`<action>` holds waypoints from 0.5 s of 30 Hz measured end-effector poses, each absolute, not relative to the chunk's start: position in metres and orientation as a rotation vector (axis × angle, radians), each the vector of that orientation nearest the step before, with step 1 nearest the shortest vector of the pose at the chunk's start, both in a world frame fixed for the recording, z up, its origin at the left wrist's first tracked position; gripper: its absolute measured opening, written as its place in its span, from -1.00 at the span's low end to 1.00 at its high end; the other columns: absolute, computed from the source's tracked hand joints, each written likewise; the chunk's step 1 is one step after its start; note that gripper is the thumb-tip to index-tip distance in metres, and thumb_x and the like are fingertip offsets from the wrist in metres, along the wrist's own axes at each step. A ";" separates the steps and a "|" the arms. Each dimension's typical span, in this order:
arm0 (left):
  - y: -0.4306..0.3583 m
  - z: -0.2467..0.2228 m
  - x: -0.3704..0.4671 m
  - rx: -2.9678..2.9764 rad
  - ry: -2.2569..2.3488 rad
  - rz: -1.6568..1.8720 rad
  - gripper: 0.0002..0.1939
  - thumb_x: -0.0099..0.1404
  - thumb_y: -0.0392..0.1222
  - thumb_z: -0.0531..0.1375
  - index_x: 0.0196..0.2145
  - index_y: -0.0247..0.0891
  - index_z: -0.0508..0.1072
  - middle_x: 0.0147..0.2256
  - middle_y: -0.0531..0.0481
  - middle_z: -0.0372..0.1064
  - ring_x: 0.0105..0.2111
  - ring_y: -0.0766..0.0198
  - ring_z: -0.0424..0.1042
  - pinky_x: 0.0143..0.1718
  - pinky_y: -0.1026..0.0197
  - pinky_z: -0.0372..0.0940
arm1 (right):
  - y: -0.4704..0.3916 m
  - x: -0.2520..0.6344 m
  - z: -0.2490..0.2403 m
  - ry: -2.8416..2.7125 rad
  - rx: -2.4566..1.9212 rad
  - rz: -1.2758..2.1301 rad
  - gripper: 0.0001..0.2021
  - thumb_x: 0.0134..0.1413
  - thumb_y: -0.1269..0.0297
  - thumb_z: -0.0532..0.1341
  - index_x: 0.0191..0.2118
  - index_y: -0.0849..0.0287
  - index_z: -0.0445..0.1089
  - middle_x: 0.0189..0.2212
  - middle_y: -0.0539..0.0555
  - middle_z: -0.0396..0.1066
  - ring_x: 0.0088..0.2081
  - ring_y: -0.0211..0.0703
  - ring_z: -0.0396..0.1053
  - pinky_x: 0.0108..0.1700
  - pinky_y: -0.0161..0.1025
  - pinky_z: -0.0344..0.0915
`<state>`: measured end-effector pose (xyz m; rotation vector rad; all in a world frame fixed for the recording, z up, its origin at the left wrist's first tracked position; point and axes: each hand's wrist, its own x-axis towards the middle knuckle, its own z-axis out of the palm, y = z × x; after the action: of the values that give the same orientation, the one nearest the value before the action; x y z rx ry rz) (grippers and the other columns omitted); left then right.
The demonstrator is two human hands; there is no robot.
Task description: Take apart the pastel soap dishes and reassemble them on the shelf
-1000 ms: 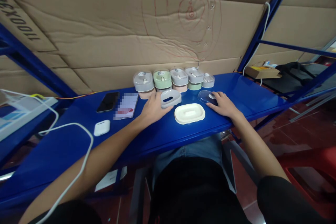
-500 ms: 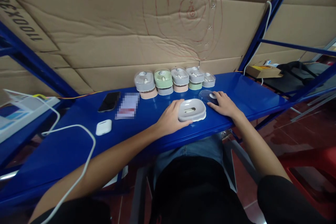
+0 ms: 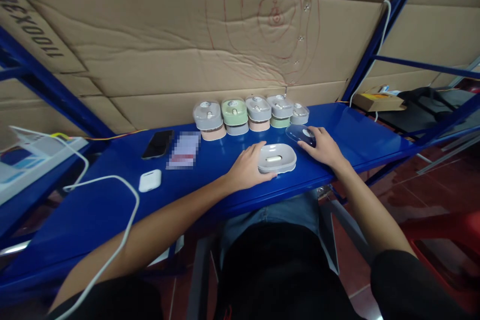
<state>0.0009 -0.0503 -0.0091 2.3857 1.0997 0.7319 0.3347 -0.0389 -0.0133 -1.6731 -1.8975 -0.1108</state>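
Observation:
A grey oval soap box point(image 3: 287, 166), uncovered, sits near the front edge of the blue table; a slot shows in its inner floor. My left hand point(image 3: 250, 167) grips its left end, thumb in front and fingers behind. To the right, my right hand point(image 3: 321, 146) is closed on the right side of a clear plastic lid point(image 3: 296, 133), which appears slightly tilted just above the table. A round sticker shows on the lid beside the fingertips. Behind them stands a row of lidded soap boxes in grey, green and peach, mostly stacked in twos, such as the green one point(image 3: 234, 114).
On the left of the blue table point(image 3: 360, 135) lie a black phone point(image 3: 157, 144), a blurred-out card point(image 3: 183, 150) and a white earphone case point(image 3: 150, 180). A white cable point(image 3: 131, 210) hangs across my left forearm. Cardboard point(image 3: 157, 35) lines the back between blue posts.
My right hand has raised the near side of the clear lid a little and tightened around it. My left hand stays on the grey soap box. The view has shifted slightly.

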 end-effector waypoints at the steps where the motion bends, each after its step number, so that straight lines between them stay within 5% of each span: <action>1: -0.049 -0.010 -0.001 2.351 1.068 0.715 0.15 0.18 0.13 0.56 0.54 -0.21 0.14 0.49 -0.40 0.27 0.49 -0.38 0.29 0.50 -0.34 0.23 | -0.042 0.331 -0.009 -1.860 -1.590 -0.121 -0.20 0.32 -0.37 0.27 0.37 0.21 0.44 0.19 0.45 0.50 0.20 0.52 0.50 0.26 0.42 0.49; 7: -0.041 -0.016 -0.007 2.220 0.793 0.703 0.47 0.01 0.11 0.67 0.62 -0.14 -0.08 0.47 -0.42 0.29 0.46 -0.39 0.34 0.47 -0.40 0.26 | -0.070 0.300 0.016 -2.102 -0.958 0.176 -0.34 0.24 -0.28 0.46 0.30 -0.03 0.50 0.20 0.21 0.56 0.19 0.27 0.56 0.27 0.26 0.52; 15: -0.040 -0.022 -0.008 2.131 0.886 0.725 0.58 -0.04 0.17 0.69 0.65 -0.19 -0.15 0.48 -0.54 0.24 0.50 -0.48 0.25 0.47 -0.52 0.19 | -0.084 0.273 0.015 -2.282 -1.000 0.275 -0.22 0.19 -0.28 0.50 0.38 0.00 0.44 0.22 0.26 0.46 0.22 0.30 0.53 0.30 0.31 0.51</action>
<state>-0.0080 -0.0401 -0.0215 2.1309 0.8859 0.7254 0.2734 -0.0841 0.0146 -0.9998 -2.2820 0.2753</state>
